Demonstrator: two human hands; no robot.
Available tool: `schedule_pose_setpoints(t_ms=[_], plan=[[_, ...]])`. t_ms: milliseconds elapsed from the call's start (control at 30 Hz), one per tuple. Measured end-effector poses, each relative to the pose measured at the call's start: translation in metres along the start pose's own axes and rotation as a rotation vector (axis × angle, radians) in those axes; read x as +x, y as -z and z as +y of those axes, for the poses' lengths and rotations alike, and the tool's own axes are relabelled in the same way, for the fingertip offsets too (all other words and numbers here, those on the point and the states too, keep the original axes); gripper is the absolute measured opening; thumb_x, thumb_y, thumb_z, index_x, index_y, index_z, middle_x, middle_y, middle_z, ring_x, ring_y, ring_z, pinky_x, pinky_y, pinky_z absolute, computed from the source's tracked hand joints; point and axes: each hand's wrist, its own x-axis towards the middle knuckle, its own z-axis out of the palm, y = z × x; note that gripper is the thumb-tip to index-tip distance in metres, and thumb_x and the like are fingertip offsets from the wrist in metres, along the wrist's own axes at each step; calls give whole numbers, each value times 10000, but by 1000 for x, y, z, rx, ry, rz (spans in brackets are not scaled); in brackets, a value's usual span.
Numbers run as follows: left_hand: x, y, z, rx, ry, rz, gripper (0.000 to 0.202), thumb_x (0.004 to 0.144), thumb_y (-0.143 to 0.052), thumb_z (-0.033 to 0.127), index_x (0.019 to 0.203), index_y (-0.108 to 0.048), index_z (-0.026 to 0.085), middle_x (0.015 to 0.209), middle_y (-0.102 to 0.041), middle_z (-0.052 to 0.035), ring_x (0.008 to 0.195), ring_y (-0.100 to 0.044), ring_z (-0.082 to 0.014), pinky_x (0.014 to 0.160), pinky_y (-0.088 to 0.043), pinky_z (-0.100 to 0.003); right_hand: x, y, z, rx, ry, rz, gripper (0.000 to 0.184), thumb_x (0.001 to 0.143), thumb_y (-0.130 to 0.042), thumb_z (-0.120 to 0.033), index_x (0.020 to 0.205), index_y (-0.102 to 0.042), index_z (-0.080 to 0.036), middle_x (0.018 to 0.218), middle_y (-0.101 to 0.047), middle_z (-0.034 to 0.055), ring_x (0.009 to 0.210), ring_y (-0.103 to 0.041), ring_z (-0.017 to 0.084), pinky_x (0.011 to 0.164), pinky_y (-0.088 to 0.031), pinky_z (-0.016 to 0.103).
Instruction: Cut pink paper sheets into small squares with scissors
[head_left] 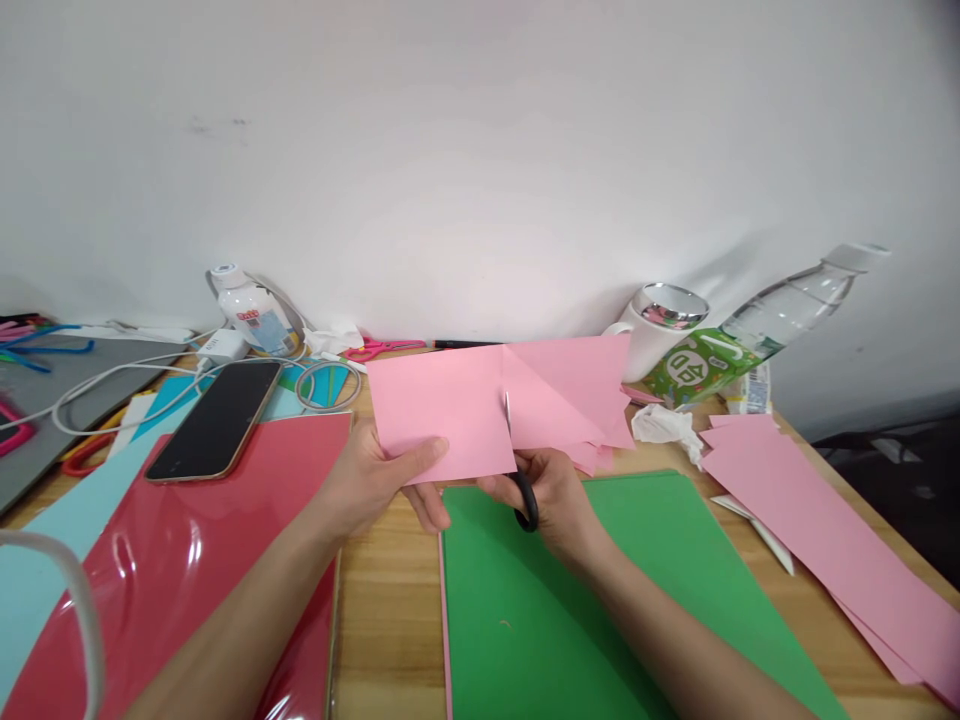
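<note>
My left hand (367, 480) pinches the lower edge of a pink sheet of paper (442, 410), thumb on top, and holds it up over the wooden table. My right hand (551, 495) grips black-handled scissors (523, 480). Their blade points up into the pink sheet along a slit near its middle. To the right of the blade the paper shows a diagonal fold. Below both hands lies a green sheet (600, 600).
A red glossy sheet (187, 570) with a phone (217, 418) on it lies left. Pink strips (817, 520) lie right, beside crumpled tissue (664, 425), a mug (656, 335) and a water bottle (757, 335). Cables, a charger, small bottle and pink scissors (379, 348) line the wall.
</note>
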Motion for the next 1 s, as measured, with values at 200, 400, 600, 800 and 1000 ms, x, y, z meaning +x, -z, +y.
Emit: schedule_pose_setpoints(t_ms=[200, 400, 600, 800, 1000], plan=[[1, 0, 0, -27, -1, -24, 172, 762, -632, 272, 761, -574, 110, 396, -615, -2, 318, -568, -125, 313, -428, -163, -1, 0, -2, 27, -8, 22, 271, 556, -762, -316, 685, -603, -138, 535, -493, -42, 490, -370, 78, 502, -351, 220], [0, 0, 0, -34, 13, -15, 192, 758, -637, 273, 835, -568, 112, 389, -619, -5, 326, -579, -143, 327, -444, -178, -1, -2, -3, -41, -19, 49, 304, 554, -740, -371, 601, -539, -146, 490, -390, -57, 474, -287, 66, 444, -262, 213], [0, -1, 1, -35, 13, -3, 189, 742, -651, 280, 793, -578, 113, 392, -617, -5, 322, -576, -142, 317, -436, -181, 0, 0, -1, -36, -11, 32, 300, 568, -724, -362, 603, -520, -146, 507, -372, -58, 480, -254, 57, 441, -226, 211], [0, -2, 1, -26, 7, 21, 220, 731, -660, 286, 825, -580, 104, 385, -608, 0, 317, -573, -150, 314, -436, -193, -1, 0, -4, -59, -30, 54, 317, 544, -730, -384, 595, -525, -148, 499, -408, -52, 467, -275, 60, 434, -233, 213], [0, 1, -2, -28, -3, -39, 183, 765, -627, 282, 795, -573, 109, 403, -622, -14, 323, -575, -137, 338, -452, -185, -1, 3, 1, -118, -24, 60, 314, 575, -723, -394, 558, -529, -148, 477, -449, -38, 450, -340, 72, 431, -260, 216]])
